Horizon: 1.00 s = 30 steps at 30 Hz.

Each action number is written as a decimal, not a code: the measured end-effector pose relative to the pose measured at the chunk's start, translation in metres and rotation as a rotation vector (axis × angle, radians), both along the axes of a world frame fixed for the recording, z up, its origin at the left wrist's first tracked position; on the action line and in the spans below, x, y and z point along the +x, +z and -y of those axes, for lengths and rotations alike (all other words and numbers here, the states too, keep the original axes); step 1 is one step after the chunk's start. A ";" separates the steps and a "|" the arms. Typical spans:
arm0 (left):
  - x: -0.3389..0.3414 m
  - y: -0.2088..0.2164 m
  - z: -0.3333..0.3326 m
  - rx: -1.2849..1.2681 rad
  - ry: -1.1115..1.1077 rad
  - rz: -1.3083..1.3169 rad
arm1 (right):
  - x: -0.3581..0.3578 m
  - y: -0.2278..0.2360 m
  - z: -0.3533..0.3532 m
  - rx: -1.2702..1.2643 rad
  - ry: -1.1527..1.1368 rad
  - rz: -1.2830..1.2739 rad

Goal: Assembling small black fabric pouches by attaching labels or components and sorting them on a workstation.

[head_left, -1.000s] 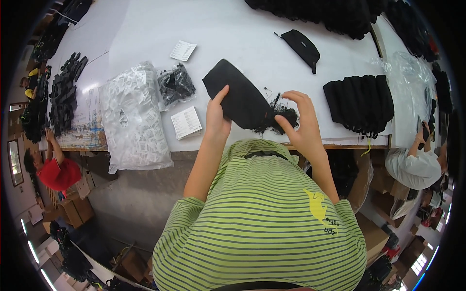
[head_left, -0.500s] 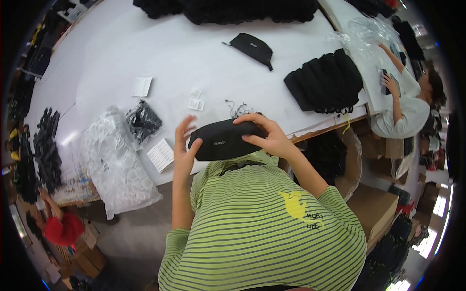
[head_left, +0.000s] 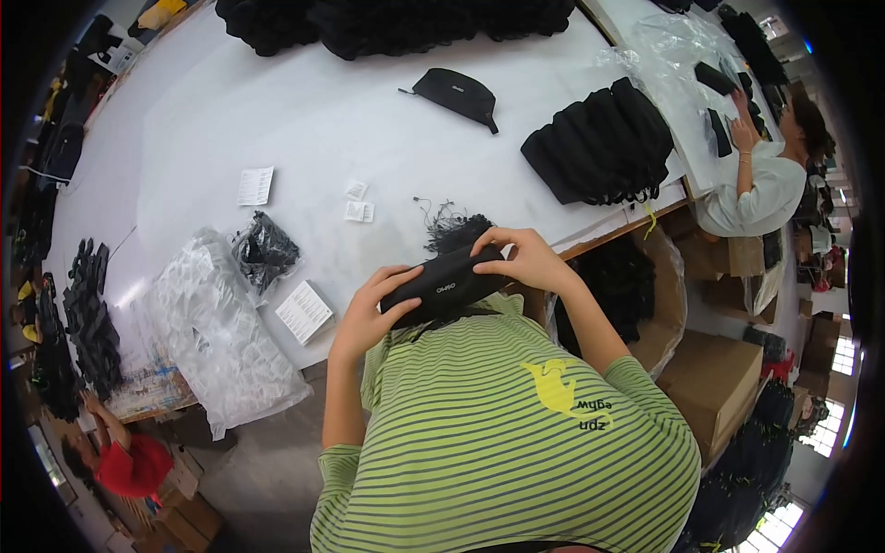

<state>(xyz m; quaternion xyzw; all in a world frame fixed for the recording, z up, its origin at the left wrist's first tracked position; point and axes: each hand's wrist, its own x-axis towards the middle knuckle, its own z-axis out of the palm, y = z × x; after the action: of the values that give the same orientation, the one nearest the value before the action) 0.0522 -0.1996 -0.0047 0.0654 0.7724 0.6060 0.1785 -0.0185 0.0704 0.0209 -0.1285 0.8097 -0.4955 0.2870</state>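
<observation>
A black fabric pouch (head_left: 442, 288) with a small pale logo is held between my two hands, close to my body at the table's front edge. My left hand (head_left: 376, 309) pinches its left end, thumb on the near face and fingers along the top. At the right end, my right hand (head_left: 518, 260) grips the upper edge between thumb and fingers. Just beyond the pouch lies a tangle of thin black cords (head_left: 452, 229). Another black pouch (head_left: 456, 95) of the same kind lies farther off on the white table (head_left: 304, 120).
A stack of black pouches (head_left: 599, 143) stands at the right. To the left are a clear plastic bag of white pieces (head_left: 217, 323), a bag of black items (head_left: 265, 247) and a stack of printed papers (head_left: 304, 311). Co-workers sit at right (head_left: 761, 189) and lower left (head_left: 134, 465).
The pouch has tilted, its right end now higher. My left hand has closed down onto its left end from a more spread pose. The right hand's fingers have drawn together.
</observation>
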 end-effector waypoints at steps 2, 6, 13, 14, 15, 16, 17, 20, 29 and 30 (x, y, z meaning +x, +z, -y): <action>-0.001 -0.015 0.001 -0.178 0.117 -0.287 | 0.001 0.005 -0.005 0.129 -0.101 -0.072; -0.002 -0.037 0.040 -0.479 0.504 -0.237 | 0.004 -0.032 -0.038 0.230 -0.556 -0.570; 0.063 -0.126 0.141 -0.924 0.858 -0.163 | 0.015 -0.105 -0.062 0.704 -0.523 -0.885; 0.071 -0.135 0.146 -1.011 0.917 -0.143 | 0.012 -0.110 -0.057 0.608 -0.530 -0.814; 0.075 -0.142 0.146 -1.019 0.917 -0.143 | 0.005 -0.118 -0.046 0.543 -0.498 -0.752; 0.079 -0.146 0.143 -1.043 0.907 -0.059 | -0.003 -0.123 -0.033 0.489 -0.466 -0.764; 0.082 -0.151 0.140 -1.065 0.898 0.026 | -0.015 -0.131 -0.021 0.430 -0.415 -0.762; 0.094 -0.171 0.140 -1.055 0.857 0.075 | -0.044 -0.142 0.035 0.361 -0.249 -0.672; 0.078 -0.137 0.098 -1.117 1.139 -0.044 | -0.075 -0.210 0.091 0.521 -0.133 -0.735; 0.079 -0.136 0.100 -1.119 1.146 -0.041 | -0.074 -0.209 0.092 0.522 -0.108 -0.759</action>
<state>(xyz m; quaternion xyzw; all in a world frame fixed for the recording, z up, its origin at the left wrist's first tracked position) 0.1313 -0.3000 -0.1407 -0.4296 0.8784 0.1248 -0.1684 -0.0925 -0.0212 -0.1883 -0.1818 0.9607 -0.2070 -0.0332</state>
